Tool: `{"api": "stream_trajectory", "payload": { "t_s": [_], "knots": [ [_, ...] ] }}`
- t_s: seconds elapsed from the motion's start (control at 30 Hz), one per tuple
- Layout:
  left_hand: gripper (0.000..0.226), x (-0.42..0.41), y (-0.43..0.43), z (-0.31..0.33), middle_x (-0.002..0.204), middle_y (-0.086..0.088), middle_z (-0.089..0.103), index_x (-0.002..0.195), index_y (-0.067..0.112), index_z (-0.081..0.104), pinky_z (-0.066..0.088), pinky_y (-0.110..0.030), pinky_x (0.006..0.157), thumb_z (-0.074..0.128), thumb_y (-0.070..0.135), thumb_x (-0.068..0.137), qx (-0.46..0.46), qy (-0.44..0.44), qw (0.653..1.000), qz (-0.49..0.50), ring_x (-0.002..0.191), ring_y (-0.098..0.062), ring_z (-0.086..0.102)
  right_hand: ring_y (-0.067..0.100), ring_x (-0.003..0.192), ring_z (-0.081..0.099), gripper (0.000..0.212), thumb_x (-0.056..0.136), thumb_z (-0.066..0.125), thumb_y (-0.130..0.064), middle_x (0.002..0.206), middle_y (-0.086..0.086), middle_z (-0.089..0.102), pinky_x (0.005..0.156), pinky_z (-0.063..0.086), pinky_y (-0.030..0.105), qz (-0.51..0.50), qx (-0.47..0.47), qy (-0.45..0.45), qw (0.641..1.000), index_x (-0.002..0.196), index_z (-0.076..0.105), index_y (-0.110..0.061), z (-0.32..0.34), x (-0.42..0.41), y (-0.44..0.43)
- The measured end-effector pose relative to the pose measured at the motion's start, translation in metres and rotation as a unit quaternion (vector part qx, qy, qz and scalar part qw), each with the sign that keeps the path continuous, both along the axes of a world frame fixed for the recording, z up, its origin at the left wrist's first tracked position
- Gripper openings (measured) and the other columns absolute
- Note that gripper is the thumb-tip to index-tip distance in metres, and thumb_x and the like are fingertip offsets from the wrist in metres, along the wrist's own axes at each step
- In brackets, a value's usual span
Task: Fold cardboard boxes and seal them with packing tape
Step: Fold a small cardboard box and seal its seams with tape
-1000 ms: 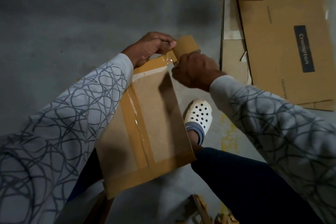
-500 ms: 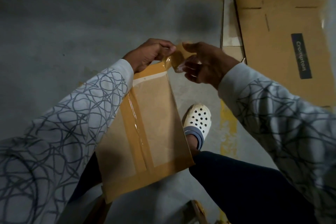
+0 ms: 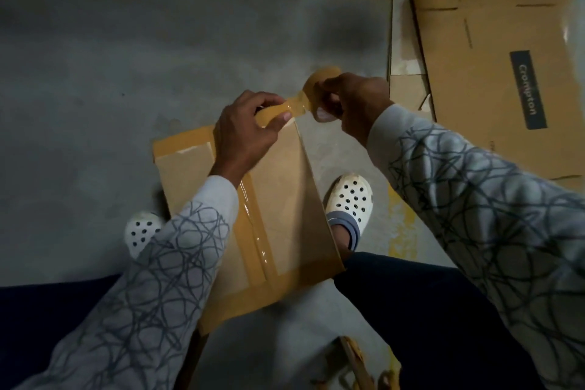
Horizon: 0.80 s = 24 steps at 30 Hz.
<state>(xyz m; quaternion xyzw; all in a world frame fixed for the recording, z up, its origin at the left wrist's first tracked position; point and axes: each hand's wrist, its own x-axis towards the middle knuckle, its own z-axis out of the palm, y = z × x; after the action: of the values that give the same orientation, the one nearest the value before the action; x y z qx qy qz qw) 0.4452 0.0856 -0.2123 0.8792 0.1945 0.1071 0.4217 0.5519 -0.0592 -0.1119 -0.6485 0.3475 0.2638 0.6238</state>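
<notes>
Since the cardboard box [image 3: 285,193] sits low in the middle with its taped face turned up, the far edge is pretty much what's being worked on. The right end of that edge is covered by the left hand [image 3: 243,136], fingers curled, with the tape strip [image 3: 297,108] pinched between thumb and fingers. From there a short stretch is drawn up and to the right, past the corner, to the tape roll [image 3: 319,79], which is gripped by the right hand [image 3: 357,101]. So the box is nearer the left hand, and a tear close to the roll is probably called for.
</notes>
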Motion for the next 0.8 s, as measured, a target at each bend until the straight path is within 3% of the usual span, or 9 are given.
{"api": "stream_trajectory", "payload": {
  "t_s": [0.07,0.13,0.2,0.4,0.47,0.57,0.67,0.8],
  "knots": [
    [0.025,0.005,-0.001,0.006,0.097,0.016,0.069,0.103,0.037,0.078,0.052,-0.025,0.077,0.074,0.053,0.084,-0.01,0.012,1.0,0.011,0.088,-0.001,0.064,0.025,0.082,0.069,0.045,0.085,0.077,-0.003,0.101,0.011,0.063,0.063,0.064,0.036,0.037,-0.047,-0.041,0.997,0.123,0.053,-0.006,-0.008,-0.001,0.0],
    [0.024,0.01,0.0,0.011,0.094,0.019,0.068,0.1,0.044,0.078,0.048,-0.021,0.073,0.072,0.059,0.083,-0.004,0.033,0.999,0.02,0.087,0.001,0.063,0.025,0.098,0.066,0.04,0.084,0.076,-0.005,0.104,0.003,0.059,0.084,0.062,0.038,0.069,-0.092,-0.082,0.99,0.117,0.053,-0.012,-0.013,-0.001,-0.001],
    [0.024,0.013,0.0,0.013,0.093,0.02,0.068,0.097,0.047,0.078,0.041,-0.013,0.067,0.071,0.064,0.081,0.0,0.049,0.998,0.029,0.088,0.002,0.062,0.025,0.105,0.062,0.04,0.085,0.074,-0.005,0.103,0.0,0.056,0.091,0.058,0.037,0.088,-0.106,-0.107,0.985,0.117,0.053,-0.014,-0.015,0.002,-0.004],
    [0.033,0.022,0.002,0.015,0.092,0.018,0.065,0.098,0.051,0.076,0.031,-0.018,0.06,0.064,0.075,0.08,0.029,0.09,0.995,0.014,0.086,-0.004,0.058,0.025,0.104,0.065,0.041,0.086,0.075,-0.012,0.116,0.005,0.063,0.08,0.058,0.033,0.144,-0.156,-0.155,0.965,0.124,0.058,-0.01,-0.025,0.007,-0.006],
    [0.035,0.024,0.002,0.014,0.093,0.017,0.065,0.098,0.049,0.077,0.032,-0.022,0.06,0.064,0.076,0.08,0.029,0.098,0.995,0.003,0.085,-0.006,0.057,0.026,0.106,0.065,0.04,0.086,0.075,-0.015,0.117,0.007,0.065,0.087,0.06,0.038,0.183,-0.204,-0.182,0.944,0.123,0.06,-0.011,-0.026,0.004,-0.006],
    [0.032,0.026,0.004,0.012,0.093,0.016,0.065,0.096,0.048,0.077,0.035,-0.027,0.07,0.065,0.073,0.08,0.025,0.116,0.993,-0.005,0.086,-0.008,0.057,0.023,0.104,0.064,0.033,0.085,0.075,-0.018,0.112,0.007,0.067,0.093,0.056,0.037,0.262,-0.306,-0.249,0.881,0.115,0.063,-0.012,-0.029,0.002,-0.011],
    [0.025,0.032,0.003,0.014,0.098,0.015,0.068,0.092,0.048,0.077,0.042,-0.03,0.078,0.067,0.067,0.08,0.024,0.143,0.989,-0.012,0.093,-0.013,0.06,0.017,0.093,0.057,0.028,0.09,0.072,-0.021,0.113,0.007,0.066,0.082,0.05,0.027,0.291,-0.366,-0.301,0.831,0.113,0.061,-0.009,-0.03,0.004,-0.02],
    [0.032,0.047,-0.006,0.015,0.108,0.009,0.072,0.092,0.039,0.079,0.049,-0.037,0.094,0.07,0.06,0.07,0.033,0.207,0.978,-0.003,0.105,-0.023,0.065,0.019,0.093,0.057,0.028,0.094,0.068,-0.027,0.11,0.005,0.063,0.079,0.048,0.028,0.267,-0.386,-0.32,0.823,0.112,0.061,-0.008,-0.025,0.01,-0.031]
  ]
}}
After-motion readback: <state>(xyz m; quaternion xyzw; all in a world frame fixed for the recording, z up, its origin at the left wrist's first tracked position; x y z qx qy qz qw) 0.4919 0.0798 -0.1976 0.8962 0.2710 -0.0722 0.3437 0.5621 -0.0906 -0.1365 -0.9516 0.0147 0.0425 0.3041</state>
